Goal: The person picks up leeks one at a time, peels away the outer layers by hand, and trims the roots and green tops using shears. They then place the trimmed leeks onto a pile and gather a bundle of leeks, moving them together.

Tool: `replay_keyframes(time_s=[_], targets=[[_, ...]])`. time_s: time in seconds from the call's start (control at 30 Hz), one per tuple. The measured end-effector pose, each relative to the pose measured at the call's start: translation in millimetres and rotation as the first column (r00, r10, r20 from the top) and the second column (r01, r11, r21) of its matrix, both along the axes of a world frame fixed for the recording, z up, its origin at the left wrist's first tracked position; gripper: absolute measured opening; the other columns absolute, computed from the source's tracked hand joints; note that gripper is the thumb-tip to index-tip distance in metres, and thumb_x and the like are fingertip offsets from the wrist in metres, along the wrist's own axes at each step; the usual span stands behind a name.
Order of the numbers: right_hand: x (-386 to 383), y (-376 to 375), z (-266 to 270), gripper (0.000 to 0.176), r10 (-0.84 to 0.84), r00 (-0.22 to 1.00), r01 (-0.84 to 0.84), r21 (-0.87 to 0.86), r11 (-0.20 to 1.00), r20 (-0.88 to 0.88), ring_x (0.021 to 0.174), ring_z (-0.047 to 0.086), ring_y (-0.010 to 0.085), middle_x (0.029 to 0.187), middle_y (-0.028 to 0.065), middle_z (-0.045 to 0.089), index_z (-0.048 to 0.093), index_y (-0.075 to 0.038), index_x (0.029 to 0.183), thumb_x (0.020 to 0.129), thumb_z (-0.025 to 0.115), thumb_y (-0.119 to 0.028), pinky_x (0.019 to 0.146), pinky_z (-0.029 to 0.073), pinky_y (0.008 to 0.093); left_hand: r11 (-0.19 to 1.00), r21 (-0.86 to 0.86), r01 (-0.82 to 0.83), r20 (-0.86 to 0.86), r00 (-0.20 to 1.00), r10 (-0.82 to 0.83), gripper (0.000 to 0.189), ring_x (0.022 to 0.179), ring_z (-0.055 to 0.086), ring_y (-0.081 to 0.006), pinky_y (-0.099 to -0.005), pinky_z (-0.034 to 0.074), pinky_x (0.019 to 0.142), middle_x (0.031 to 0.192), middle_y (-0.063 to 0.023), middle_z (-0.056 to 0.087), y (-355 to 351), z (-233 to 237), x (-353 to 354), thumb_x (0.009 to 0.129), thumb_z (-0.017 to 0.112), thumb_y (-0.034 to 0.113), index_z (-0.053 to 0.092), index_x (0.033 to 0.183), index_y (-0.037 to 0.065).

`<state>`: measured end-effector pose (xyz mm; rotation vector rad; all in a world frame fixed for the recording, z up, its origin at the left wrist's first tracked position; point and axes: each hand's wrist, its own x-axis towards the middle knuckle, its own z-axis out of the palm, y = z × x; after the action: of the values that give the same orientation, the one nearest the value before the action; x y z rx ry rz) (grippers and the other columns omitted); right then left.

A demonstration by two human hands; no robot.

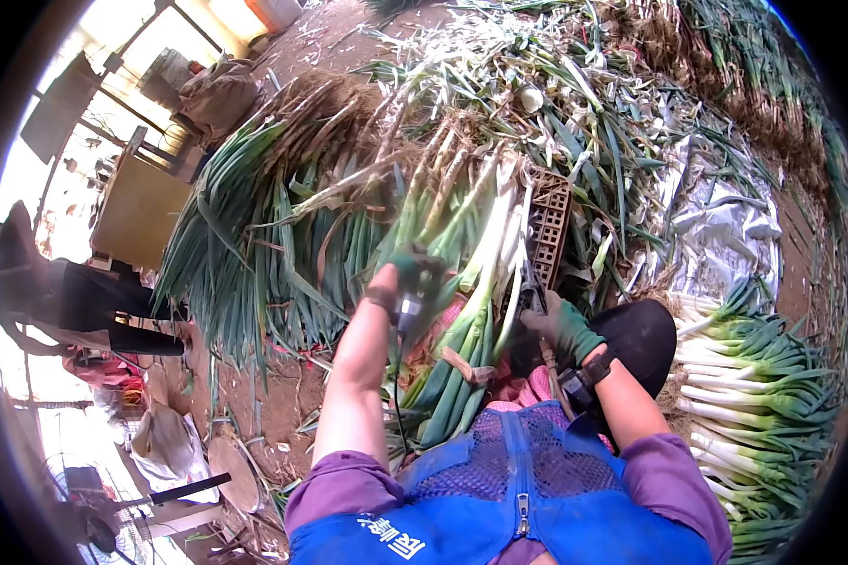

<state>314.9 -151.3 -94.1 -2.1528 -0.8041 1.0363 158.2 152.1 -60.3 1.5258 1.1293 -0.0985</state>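
Leeks (488,299) — beside right grip (563,328).

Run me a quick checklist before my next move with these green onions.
1. Right hand closed on the black tool: ok, fingers wrapped around its handle.
2. Left hand firmly gripping the green onions: cannot tell, motion blur hides the fingers.
3. Gloves on: ok, green shows on both hands.
4. Pile of pale stalks on your right kept orderly: ok, white ends lie toward you, leaves outward.
5. Ground beyond the crate free of scraps: not ok, loose leaves are strewn across it.
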Motion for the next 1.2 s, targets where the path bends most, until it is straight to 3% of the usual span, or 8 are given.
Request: replay_keyframes(time_s=[0.03,0.07,0.2,0.27,0.4,0.7,1.1,1.2], targets=[[0,-2,2,0.062,-0.03,0.997,0.033,0.04,0.999,-0.069,0.088,0.068,0.032,0.099,0.0224,0.068,0.055,0.002,0.119,0.08,0.069,-0.044,0.079,0.053,0.0389,0.996,-0.08,-0.035,-0.001,0.999,0.035,0.076,0.091,0.063,-0.0196,-0.0318,0.052,0.077,0.104,-0.0111,0.066,0,18,-4,0.07,0.086,0.028,0.052,0.129,-0.003],[-4,-4,10,0.058,-0.058,0.988,0.07,0.077,0.995,-0.141,0.082,0.069,0.0282,0.097,0.0191,0.069,0.055,0.002,0.119,0.082,0.069,-0.041,0.075,0.054,0.037,0.925,0.112,0.362,0.084,0.925,-0.372,0.074,0.09,0.063,-0.0185,-0.0305,0.052,0.076,0.105,-0.0107,0.066,21,8,-11,0.073,0.083,0.028,0.051,0.131,-0.005],[-38,-26,78,0.037,-0.014,0.871,0.144,0.229,0.963,-0.491,0.062,0.055,0.0073,0.079,-0.0003,0.059,0.057,-0.003,0.115,0.088,0.068,-0.026,0.057,0.048,0.0243,0.622,0.359,0.696,0.122,0.626,-0.77,0.059,0.08,0.063,-0.0142,-0.0276,0.051,0.069,0.099,-0.0076,0.068,23,-6,-28,0.079,0.08,0.029,0.059,0.122,-0.005],[-58,-38,102,0.038,0.104,0.908,0.014,0.277,0.961,-0.407,0.061,0.059,0.0086,0.075,0.0018,0.061,0.057,-0.002,0.114,0.089,0.067,-0.029,0.058,0.05,0.0261,0.955,-0.182,0.233,0.068,0.972,-0.224,0.051,0.075,0.062,-0.013,-0.028,0.05,0.067,0.091,-0.0056,0.068,-39,62,-15,0.078,0.081,0.033,0.065,0.112,-0.001],[-73,-53,92,0.04,0.129,0.926,-0.04,0.248,0.968,-0.354,0.06,0.062,0.0131,0.074,0.0052,0.065,0.058,-0.002,0.112,0.088,0.066,-0.034,0.06,0.05,0.0309,0.976,-0.022,0.218,0.007,0.976,-0.218,0.033,0.067,0.061,-0.0131,-0.0287,0.048,0.059,0.081,-0.0055,0.067,-73,20,-8,0.078,0.079,0.031,0.068,0.091,0.003],[-57,-21,79,0.051,0.093,0.956,-0.042,0.187,0.982,-0.277,0.08,0.067,0.0266,0.087,0.017,0.068,0.061,0.001,0.108,0.082,0.065,-0.044,0.077,0.051,0.0372,0.988,-0.03,0.152,0.065,0.986,-0.15,0.04,0.062,0.059,-0.0107,-0.0258,0.046,0.054,0.079,-0.003,0.067,-85,3,-10,0.079,0.08,0.027,0.065,0.105,0.0],[-49,-19,83,0.025,0.076,0.86,0.022,0.185,0.982,-0.504,0.063,0.063,0.0121,0.077,0.0051,0.065,0.059,-0.001,0.095,0.089,0.064,-0.025,0.057,0.051,0.0272,0.976,-0.108,0.19,0.085,0.98,-0.182,0.054,0.061,0.061,-0.0094,-0.0238,0.045,0.051,0.081,-0.0035,0.069,-88,10,-9,0.085,0.078,0.023,0.055,0.126,-0.003],[-48,-10,50,0.023,0.079,0.883,0.046,0.253,0.966,-0.462,0.062,0.063,0.0131,0.076,0.0049,0.064,0.058,-0.001,0.094,0.09,0.062,-0.023,0.057,0.052,0.0291,0.98,-0.189,0.069,0.24,0.971,-0.022,0.047,0.062,0.062,-0.0092,-0.0236,0.046,0.052,0.083,-0.0034,0.07,-93,3,-13,0.086,0.077,0.021,0.058,0.122,-0.002]])
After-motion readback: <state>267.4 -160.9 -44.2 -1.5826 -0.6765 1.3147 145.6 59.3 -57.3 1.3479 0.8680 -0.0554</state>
